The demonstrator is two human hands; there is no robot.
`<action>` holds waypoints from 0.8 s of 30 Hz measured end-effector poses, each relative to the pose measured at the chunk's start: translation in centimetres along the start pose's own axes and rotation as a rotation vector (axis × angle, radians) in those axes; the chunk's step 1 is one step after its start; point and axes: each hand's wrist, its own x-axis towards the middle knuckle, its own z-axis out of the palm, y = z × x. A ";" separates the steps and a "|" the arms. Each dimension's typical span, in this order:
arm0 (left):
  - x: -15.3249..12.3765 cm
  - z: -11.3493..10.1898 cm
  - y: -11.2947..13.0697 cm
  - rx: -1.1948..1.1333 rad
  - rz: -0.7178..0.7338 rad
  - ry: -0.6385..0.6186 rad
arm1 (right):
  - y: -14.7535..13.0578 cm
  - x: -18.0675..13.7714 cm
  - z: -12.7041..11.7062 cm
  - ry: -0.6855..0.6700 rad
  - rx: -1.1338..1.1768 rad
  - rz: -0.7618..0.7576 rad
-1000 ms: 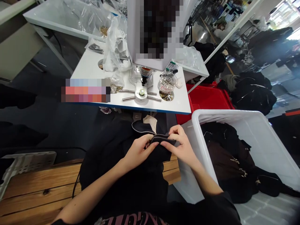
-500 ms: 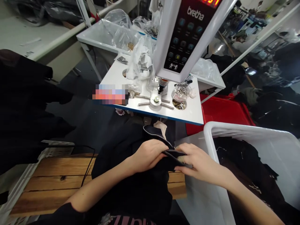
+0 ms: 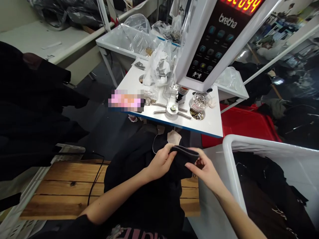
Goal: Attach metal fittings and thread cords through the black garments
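Observation:
A black garment (image 3: 183, 165) spans the gap between my two hands, its folded edge held up as a narrow open loop. My left hand (image 3: 160, 163) is closed on the left end of that edge, thumb on the near side. At the right end my right hand (image 3: 204, 170) grips the cloth, thumb in front and fingers behind it, partly hidden. The rest of the dark cloth lies over my lap. Just beyond the hands, a pale cloth piece (image 3: 173, 137) shows behind the garment.
Ahead stands a white press machine (image 3: 196, 71) with a lit red display, on a white table (image 3: 209, 124). A clear tub (image 3: 199, 101) of small metal parts and a phone (image 3: 127, 101) sit there. A white bin (image 3: 225, 147) of dark clothes is at my right, a wooden bench (image 3: 62, 186) at left.
My hands have spread the garment's edge into an open loop, the right thumb shifting to the front. The zipper seen earlier is mostly out of sight. The view has shifted slightly.

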 end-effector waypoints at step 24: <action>0.0 0.3 0.8 0.026 -0.115 -0.051 | 1.1 -0.2 2.1 0.296 -0.152 -0.231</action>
